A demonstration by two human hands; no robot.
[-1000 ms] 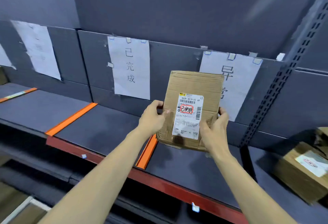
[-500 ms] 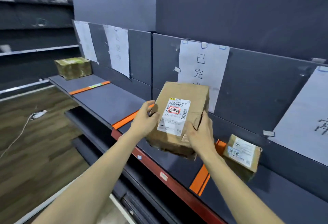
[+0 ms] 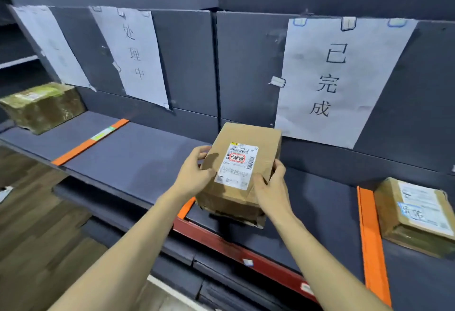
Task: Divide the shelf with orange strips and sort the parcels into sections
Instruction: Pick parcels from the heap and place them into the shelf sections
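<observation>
Parcel, gripped at its sides by left hand and right hand, has come down from mid-air to, apparently, rest on the shelf below the 已完成 sign, matching its label.

The hands have lowered the parcel toward the shelf.

wooden floor, red shelf edge, dark back panels

Orange strip mostly behind parcel
</observation>
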